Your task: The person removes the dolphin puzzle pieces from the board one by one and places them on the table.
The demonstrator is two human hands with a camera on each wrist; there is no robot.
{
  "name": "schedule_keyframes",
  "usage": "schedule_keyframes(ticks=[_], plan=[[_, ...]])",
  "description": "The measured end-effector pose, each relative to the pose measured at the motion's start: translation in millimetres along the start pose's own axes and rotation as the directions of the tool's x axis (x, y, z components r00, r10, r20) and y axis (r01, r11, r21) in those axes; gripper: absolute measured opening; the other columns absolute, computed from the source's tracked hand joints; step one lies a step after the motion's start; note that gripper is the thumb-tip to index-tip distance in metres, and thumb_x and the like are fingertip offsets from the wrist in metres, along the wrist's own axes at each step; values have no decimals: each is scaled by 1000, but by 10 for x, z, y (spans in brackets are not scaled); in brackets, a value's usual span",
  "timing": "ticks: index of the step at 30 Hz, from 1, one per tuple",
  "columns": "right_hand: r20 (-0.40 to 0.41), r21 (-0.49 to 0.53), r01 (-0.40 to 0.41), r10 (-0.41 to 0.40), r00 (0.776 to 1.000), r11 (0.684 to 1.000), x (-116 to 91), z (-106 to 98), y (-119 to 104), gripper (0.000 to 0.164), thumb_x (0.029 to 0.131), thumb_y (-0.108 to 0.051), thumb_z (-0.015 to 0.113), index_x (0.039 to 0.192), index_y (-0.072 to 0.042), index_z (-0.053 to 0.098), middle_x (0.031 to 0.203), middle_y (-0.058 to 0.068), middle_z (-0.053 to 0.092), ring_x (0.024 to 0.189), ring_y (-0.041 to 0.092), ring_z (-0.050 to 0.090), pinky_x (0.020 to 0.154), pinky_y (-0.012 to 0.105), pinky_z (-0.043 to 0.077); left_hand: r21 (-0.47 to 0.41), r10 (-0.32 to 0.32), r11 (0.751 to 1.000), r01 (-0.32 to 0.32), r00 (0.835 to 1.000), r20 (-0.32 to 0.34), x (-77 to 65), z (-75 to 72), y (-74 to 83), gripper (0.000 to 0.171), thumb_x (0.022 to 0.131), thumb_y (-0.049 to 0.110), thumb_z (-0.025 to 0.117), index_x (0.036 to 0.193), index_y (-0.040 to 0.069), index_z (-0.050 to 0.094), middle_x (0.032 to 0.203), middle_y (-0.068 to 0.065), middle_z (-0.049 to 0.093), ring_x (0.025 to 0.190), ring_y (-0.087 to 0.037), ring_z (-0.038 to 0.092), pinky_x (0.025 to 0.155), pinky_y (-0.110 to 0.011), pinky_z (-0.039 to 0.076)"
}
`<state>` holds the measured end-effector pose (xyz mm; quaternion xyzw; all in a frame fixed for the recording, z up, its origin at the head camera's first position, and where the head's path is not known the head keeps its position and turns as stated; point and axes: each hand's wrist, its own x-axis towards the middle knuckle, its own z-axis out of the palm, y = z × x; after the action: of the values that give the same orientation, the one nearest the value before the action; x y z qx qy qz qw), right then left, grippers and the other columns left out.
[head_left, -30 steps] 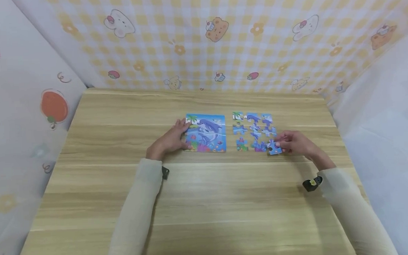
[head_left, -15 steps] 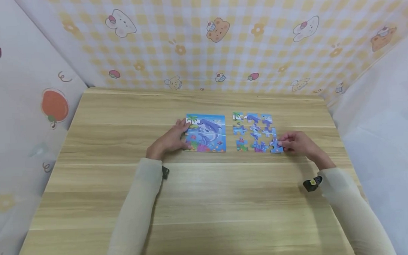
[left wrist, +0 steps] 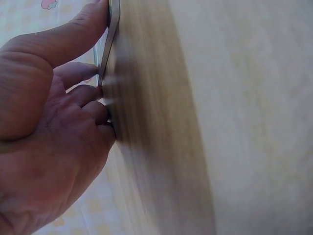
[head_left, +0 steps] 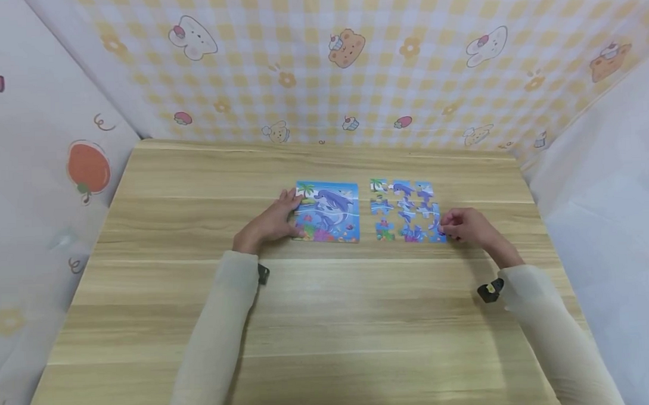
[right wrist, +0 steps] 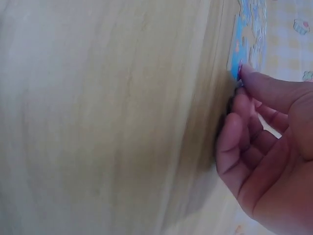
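In the head view my left hand (head_left: 271,221) rests at the left edge of a flat dolphin picture board (head_left: 332,211). Its thumb and index fingertip touch the board, seen edge-on in the left wrist view, while the other fingertips rest on the wood. To the board's right lie several dolphin jigsaw pieces (head_left: 405,207) in loose rows, with gaps between them. My right hand (head_left: 467,226) pinches the near right corner puzzle piece (head_left: 437,236) between thumb and index finger. In the right wrist view the blue piece (right wrist: 235,63) lies low against the table, its outer end hidden by the thumb.
The wooden table (head_left: 318,322) spreads in front of both arms. A yellow checked cloth (head_left: 298,66) with printed animals hangs along its far edge, and pale panels (head_left: 45,194) stand at the left and right sides.
My right hand has shifted the corner piece slightly right and lined it up below the piece above it. The left hand and the picture board have stayed in place.
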<state>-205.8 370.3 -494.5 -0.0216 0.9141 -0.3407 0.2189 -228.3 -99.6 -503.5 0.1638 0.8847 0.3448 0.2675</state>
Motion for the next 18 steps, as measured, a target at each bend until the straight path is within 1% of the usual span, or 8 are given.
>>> schedule_keyframes(ticks=[7, 10, 13, 16, 18], plan=[[39, 55, -40, 38, 999, 998, 32, -47, -14, 19, 96, -15, 65, 102, 3, 63, 86, 8, 63, 73, 13, 54, 64, 23, 51, -2, 11, 1000, -11, 1000, -4, -51, -50, 7, 95, 86, 19, 76, 159, 7, 14, 166, -12, -9, 152, -31, -15, 123, -53, -1], [53, 91, -60, 55, 997, 994, 21, -43, 6, 19, 96, -15, 66, 101, 3, 62, 84, 6, 61, 72, 13, 54, 63, 24, 50, -7, 14, 1000, -14, 1000, -1, -45, -21, -17, 95, 87, 19, 76, 159, 7, 14, 166, -12, -9, 152, -32, -15, 122, -54, -1], [69, 134, -84, 75, 995, 987, -15, -32, 36, 19, 95, -13, 66, 100, 5, 62, 82, 4, 61, 70, 12, 54, 62, 24, 49, -2, 10, 1000, -10, 1000, 16, -33, 16, -23, 96, 87, 19, 75, 159, 8, 13, 166, -13, -10, 152, -32, -16, 122, -55, -1], [69, 125, -93, 84, 994, 988, -34, -42, 29, 19, 96, -12, 65, 101, 6, 62, 81, 4, 61, 70, 13, 54, 63, 24, 49, 17, 10, 1000, -11, 1000, 22, -18, 12, -2, 96, 87, 20, 75, 159, 8, 12, 166, -14, -10, 151, -33, -16, 122, -54, -1], [54, 110, -85, 79, 995, 990, -31, -52, 7, 19, 96, -12, 64, 102, 6, 61, 83, 5, 61, 72, 14, 55, 64, 24, 50, 9, 11, 1000, -11, 1000, 12, -16, -8, 19, 96, 86, 18, 76, 159, 8, 13, 166, -13, -9, 152, -32, -15, 122, -52, -1]])
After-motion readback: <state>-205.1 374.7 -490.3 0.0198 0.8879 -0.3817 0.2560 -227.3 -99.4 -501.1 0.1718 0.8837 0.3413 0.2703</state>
